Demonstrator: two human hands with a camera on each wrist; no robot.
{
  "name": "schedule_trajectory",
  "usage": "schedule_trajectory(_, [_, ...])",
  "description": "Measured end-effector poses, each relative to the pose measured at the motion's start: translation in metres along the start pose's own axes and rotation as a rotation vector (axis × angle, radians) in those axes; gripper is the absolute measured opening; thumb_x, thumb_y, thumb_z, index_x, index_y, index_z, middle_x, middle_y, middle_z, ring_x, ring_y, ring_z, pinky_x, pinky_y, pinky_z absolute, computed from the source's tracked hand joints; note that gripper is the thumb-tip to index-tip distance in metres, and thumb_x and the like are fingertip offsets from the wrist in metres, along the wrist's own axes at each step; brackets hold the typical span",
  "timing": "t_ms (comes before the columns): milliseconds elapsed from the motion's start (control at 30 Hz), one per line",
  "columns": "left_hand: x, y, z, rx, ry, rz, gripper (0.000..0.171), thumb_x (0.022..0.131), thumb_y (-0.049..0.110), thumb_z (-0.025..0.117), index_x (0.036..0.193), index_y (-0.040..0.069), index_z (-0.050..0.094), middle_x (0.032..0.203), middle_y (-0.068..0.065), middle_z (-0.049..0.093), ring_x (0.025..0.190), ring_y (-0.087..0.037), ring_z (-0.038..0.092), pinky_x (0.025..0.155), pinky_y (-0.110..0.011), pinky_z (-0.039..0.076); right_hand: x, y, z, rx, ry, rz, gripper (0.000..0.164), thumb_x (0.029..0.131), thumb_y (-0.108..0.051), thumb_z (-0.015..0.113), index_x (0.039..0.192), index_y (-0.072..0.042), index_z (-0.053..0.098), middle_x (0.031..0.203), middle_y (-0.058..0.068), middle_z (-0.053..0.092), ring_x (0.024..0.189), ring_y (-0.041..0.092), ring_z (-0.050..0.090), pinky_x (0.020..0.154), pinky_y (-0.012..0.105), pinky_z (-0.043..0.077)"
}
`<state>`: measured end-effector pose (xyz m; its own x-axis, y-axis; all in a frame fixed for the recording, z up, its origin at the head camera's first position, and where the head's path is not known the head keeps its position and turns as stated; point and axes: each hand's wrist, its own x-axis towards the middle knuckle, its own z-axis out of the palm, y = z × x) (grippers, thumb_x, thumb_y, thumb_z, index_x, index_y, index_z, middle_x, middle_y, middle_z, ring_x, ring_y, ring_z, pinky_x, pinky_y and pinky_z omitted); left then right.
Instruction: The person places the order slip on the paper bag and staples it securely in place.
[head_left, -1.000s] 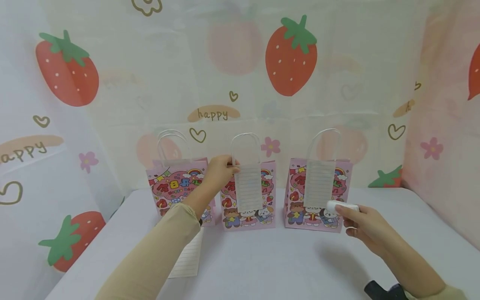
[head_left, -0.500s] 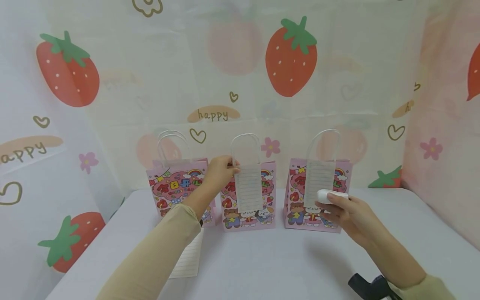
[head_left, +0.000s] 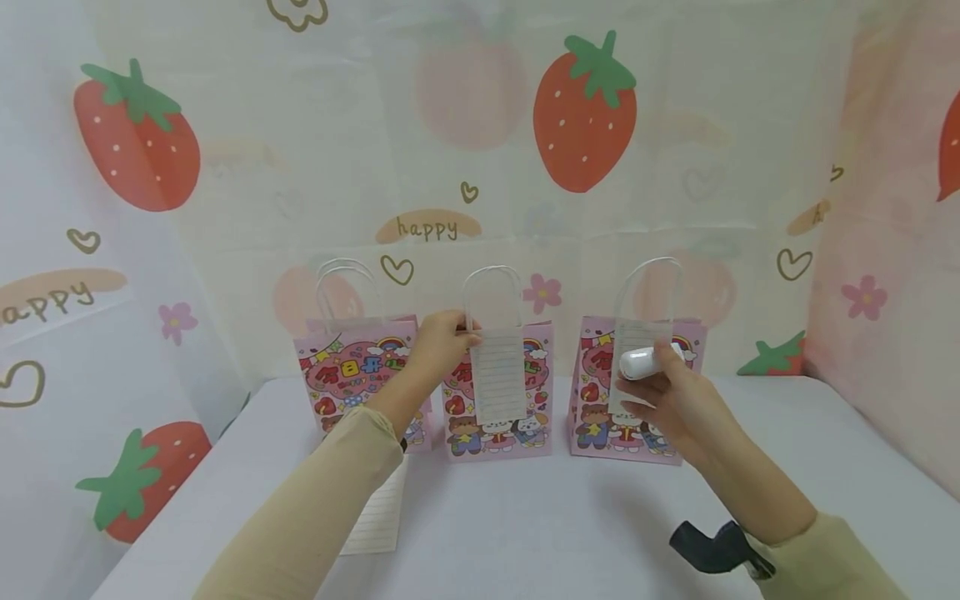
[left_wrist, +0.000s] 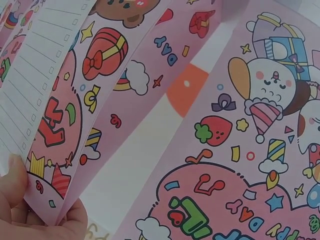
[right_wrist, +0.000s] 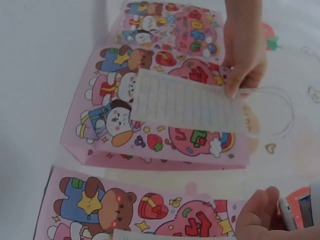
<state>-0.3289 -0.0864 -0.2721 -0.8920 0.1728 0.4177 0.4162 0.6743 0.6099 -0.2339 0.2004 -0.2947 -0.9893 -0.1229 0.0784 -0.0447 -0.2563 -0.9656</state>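
Note:
My left hand (head_left: 442, 340) pinches the top left corner of the middle pink gift bag (head_left: 461, 437) together with a lined paper slip (head_left: 498, 383) that hangs down its front. In the left wrist view the thumb lies on the slip (left_wrist: 37, 75), with fingers behind the bag wall. My right hand (head_left: 686, 400) holds a small white rounded stapler-like tool (head_left: 637, 363) in front of the right gift bag (head_left: 588, 437). The right wrist view shows an orange-red inside and grey metal on this tool (right_wrist: 298, 207). A lined slip (head_left: 637, 336) hangs on the right bag, partly hidden by the hand.
The left gift bag (head_left: 322, 375) stands partly behind my left forearm. Another lined slip (head_left: 378, 521) lies on the white table (head_left: 525, 533) near that sleeve. Clear loop handles rise from the bags. A strawberry-print cloth (head_left: 337, 167) hangs behind.
My right hand has moved left and up with the white tool, from the right bag's lower edge to the front of its upper part. The left hand keeps its place on the middle bag.

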Motion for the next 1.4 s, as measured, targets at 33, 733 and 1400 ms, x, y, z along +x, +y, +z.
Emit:
schedule_trajectory(33, [0.0, 0.0, 0.0, 0.0, -0.001, 0.0, 0.011, 0.088, 0.007, 0.069, 0.093, -0.003, 0.068, 0.099, -0.016, 0.07, 0.097, -0.029, 0.066, 0.084, -0.036, 0.052, 0.001, -0.001, 0.003, 0.001, -0.005, 0.002, 0.062, 0.101, -0.048, 0.04, 0.14, -0.005, 0.02, 0.115, 0.003, 0.052, 0.102, 0.013, 0.062, 0.096, 0.034, 0.047])
schedule_trajectory(733, [0.002, -0.001, 0.0, 0.035, -0.003, 0.006, 0.014, 0.089, 0.01, 0.069, 0.095, -0.001, 0.069, 0.1, -0.014, 0.071, 0.097, -0.028, 0.066, 0.084, -0.035, 0.053, 0.029, -0.01, 0.06, -0.281, -0.028, 0.095, 0.059, 0.099, -0.025, 0.057, 0.144, 0.003, 0.033, 0.136, 0.02, 0.044, 0.106, 0.025, 0.056, 0.095, 0.037, 0.046])
schedule_trajectory(1400, [0.003, -0.004, 0.0, 0.035, 0.001, 0.016, 0.011, 0.088, 0.009, 0.07, 0.093, -0.001, 0.069, 0.1, -0.014, 0.071, 0.098, -0.028, 0.067, 0.087, -0.037, 0.052, 0.084, -0.003, 0.1, -0.546, -0.075, -0.134, 0.047, 0.092, -0.019, 0.07, 0.134, -0.008, 0.055, 0.124, 0.012, 0.062, 0.094, 0.021, 0.058, 0.075, 0.028, 0.052])
